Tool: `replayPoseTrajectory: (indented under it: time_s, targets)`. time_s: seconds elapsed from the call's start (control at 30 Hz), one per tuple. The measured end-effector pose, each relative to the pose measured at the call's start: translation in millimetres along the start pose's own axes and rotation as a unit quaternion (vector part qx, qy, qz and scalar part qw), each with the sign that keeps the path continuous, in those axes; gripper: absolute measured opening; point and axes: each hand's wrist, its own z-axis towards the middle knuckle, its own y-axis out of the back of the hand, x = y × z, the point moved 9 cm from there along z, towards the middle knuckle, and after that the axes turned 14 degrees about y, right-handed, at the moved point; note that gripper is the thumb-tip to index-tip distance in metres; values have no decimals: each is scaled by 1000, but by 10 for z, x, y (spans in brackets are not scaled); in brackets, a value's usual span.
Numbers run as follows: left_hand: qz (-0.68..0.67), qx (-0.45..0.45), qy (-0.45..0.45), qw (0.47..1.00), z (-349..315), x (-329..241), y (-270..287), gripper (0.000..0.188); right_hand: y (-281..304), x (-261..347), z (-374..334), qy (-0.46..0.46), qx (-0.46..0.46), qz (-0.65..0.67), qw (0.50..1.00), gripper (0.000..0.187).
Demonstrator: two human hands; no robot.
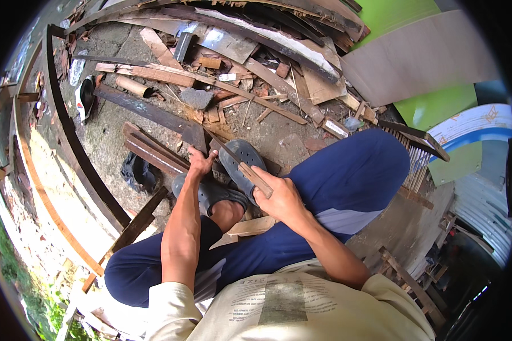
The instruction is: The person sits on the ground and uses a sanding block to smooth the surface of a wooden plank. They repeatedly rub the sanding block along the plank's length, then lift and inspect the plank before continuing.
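Observation:
My right hand [281, 198] is wrapped round the wooden handle [256, 181] of a tool. Its thin dark blade [224, 149] shows nearly edge-on and points away to the left, toward my left hand. At the near end of a long dark board [148, 111], my left hand [200, 162] grips the wood close to the blade's tip. Whether the blade touches the wood I cannot tell. Both hands are low, beside my grey clogs [241, 162]. Short brown wood pieces [153, 149] lie left of my left hand.
Scrap planks [256, 37] are heaped at the far side, with offcuts [210, 62] and a grey stone [196, 98] before them. A black plastic bag [137, 172] lies at left. Long curved timbers [62, 122] run along the left. Panels [421, 51] lean at the right.

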Motion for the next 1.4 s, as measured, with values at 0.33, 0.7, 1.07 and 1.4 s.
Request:
replayPoseTrajectory:
  time_s: [0.33, 0.7, 1.07, 1.4]
  targets:
    - [3, 1, 9, 1000, -18, -42, -3, 113, 144, 77, -51, 52, -32, 4, 998, 53]
    - [13, 25, 23, 999, -95, -101, -2, 111, -58, 39, 149, -101, 51, 38, 993, 56]
    - [-6, 25, 11, 1000, -80, -155, -39, 109, -184, -87, 621, -69, 35, 26, 997, 58]
    - [-20, 30, -3, 999, -98, -188, -47, 110, -102, -40, 646, -145, 67, 35, 987, 57]
